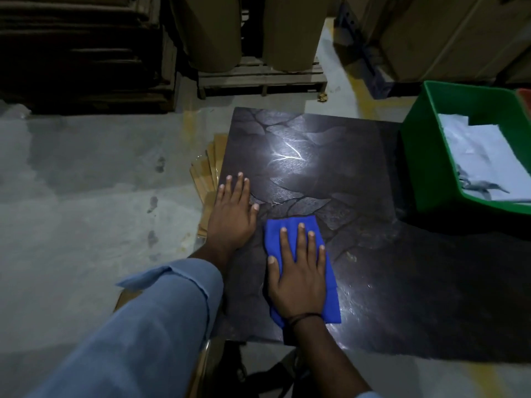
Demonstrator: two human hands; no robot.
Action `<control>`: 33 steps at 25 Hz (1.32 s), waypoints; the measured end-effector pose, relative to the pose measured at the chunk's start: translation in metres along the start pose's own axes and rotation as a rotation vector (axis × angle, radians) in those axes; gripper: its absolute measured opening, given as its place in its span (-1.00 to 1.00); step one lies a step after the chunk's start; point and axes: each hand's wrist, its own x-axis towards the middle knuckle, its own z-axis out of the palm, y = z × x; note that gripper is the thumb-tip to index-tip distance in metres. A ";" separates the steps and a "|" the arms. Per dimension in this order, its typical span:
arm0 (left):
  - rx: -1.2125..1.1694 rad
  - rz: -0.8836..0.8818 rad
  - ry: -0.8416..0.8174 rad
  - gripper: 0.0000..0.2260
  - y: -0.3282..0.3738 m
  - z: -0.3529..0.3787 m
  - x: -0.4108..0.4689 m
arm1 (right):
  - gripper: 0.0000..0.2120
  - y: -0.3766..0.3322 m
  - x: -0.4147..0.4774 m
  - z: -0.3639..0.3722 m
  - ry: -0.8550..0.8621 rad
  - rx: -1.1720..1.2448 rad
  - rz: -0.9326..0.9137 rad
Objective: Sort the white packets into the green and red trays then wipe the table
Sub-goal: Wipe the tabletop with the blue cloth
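Apparently the sorting is done: white packets point(485, 162) fill the green tray point(425, 156), far right of the right hand point(298, 271). That hand presses flat on a blue cloth point(330, 285), and the left hand point(232, 214) lies flat alongside. Wiping the table point(316, 168) remains.

- Green tray point(413, 156): cut off by the right edge.
- Red tray point(524, 96): only a sliver is shown at the right edge; contents hidden.
- White packets point(485, 156): heap cut by the edge, count not to be told.
- Blue cloth point(290, 225): middle covered by the right hand point(298, 280).
- Brown sheets point(209, 173): largely hidden under the table point(316, 133).
- Rolls point(290, 33): tops cut off by the upper edge.
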 end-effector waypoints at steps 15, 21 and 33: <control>-0.043 -0.007 0.044 -0.37 -0.004 0.006 0.004 | -0.39 -0.014 0.370 0.014 -0.026 -0.012 -0.117; -0.036 -0.014 0.044 -0.40 -0.004 0.004 0.004 | -0.39 -0.021 0.374 0.015 -0.054 -0.022 -0.363; -0.091 -0.048 0.037 -0.43 0.004 -0.001 -0.006 | -0.40 0.004 0.126 0.002 0.005 -0.034 -0.298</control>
